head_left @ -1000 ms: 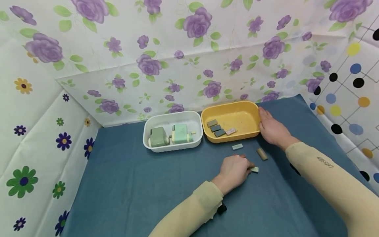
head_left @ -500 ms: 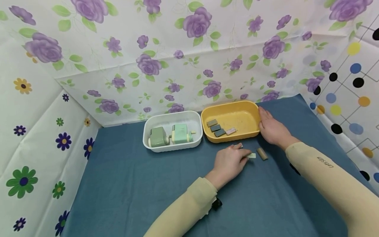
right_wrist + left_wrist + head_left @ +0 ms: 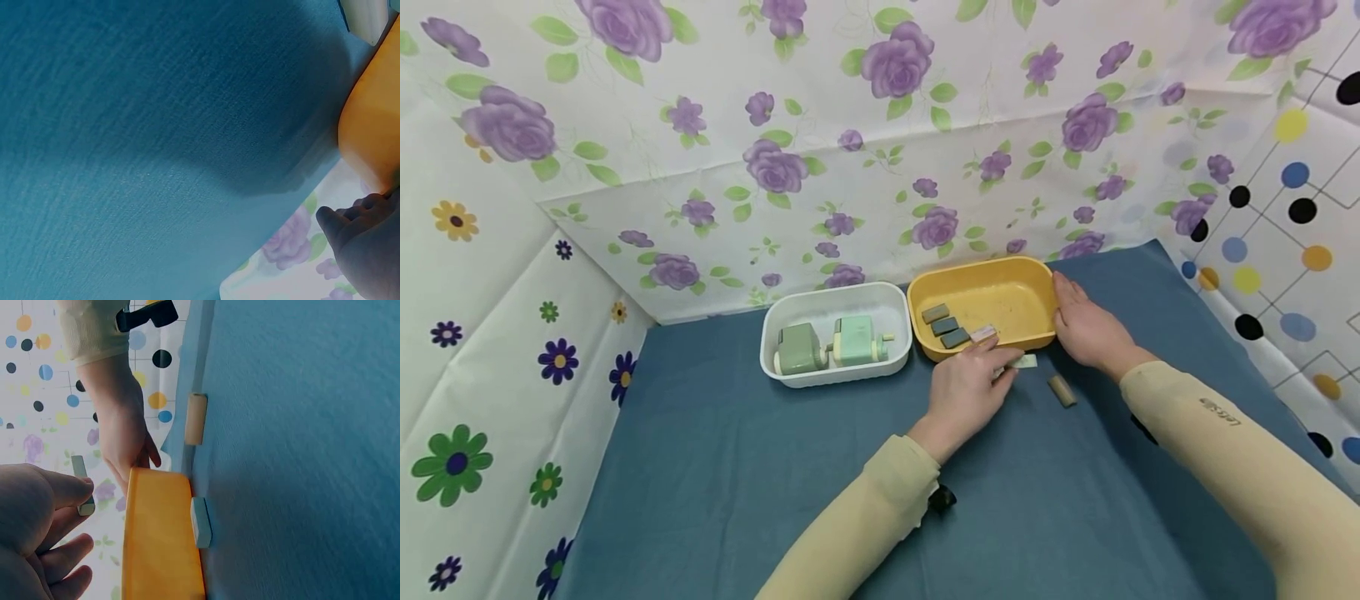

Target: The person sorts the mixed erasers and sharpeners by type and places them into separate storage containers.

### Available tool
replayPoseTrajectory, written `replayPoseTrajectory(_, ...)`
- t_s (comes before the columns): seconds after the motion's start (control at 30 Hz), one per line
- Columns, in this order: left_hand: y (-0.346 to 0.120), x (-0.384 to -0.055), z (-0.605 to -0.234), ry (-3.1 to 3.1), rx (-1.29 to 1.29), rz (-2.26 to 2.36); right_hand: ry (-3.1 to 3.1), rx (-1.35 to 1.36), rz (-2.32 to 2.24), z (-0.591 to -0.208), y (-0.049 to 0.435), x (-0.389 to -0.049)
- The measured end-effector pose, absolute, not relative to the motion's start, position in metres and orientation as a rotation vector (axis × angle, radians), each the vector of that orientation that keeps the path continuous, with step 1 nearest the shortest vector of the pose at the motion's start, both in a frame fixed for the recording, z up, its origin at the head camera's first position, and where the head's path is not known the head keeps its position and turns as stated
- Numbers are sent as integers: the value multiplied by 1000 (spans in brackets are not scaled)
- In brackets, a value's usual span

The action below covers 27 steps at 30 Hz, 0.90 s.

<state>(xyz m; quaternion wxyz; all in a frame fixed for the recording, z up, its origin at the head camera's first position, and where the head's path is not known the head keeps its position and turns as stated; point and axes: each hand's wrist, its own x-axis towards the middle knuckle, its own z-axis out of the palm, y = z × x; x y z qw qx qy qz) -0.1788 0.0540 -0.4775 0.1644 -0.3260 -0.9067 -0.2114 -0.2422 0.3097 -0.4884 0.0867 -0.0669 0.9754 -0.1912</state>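
Note:
My left hand (image 3: 967, 385) pinches a small pale green block, like an eraser (image 3: 83, 487), between thumb and fingers, at the front rim of the yellow basket (image 3: 1022, 300). My right hand (image 3: 1088, 323) rests its extended fingers against the basket's right end. Several small erasers lie inside on the left, among them a brown one (image 3: 936, 313), a dark grey one (image 3: 955, 337) and a pinkish one (image 3: 982, 332). On the cloth, a tan eraser (image 3: 1062, 391) lies in front of the basket. Another pale eraser (image 3: 200, 522) sits right beside the basket wall, mostly hidden by my left hand in the head view.
Left of the yellow basket stands a white basket (image 3: 782, 318) with a dark green crank sharpener (image 3: 800, 347) and a mint green one (image 3: 854, 340). Blue cloth (image 3: 737, 483) covers the table. Flowered sheeting (image 3: 820, 200) rises behind, with patterned sheets at both sides.
My left hand has lifted the pale green eraser from the cloth and carried it back and slightly left to the yellow basket's front rim. The right hand has stayed at the basket's end.

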Motion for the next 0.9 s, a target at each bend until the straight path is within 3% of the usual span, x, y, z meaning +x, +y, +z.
replayPoseTrajectory(0.9, 41, -214, -479, -2758, -681, -748, 2891, -204, -563, -490, 312, -244)
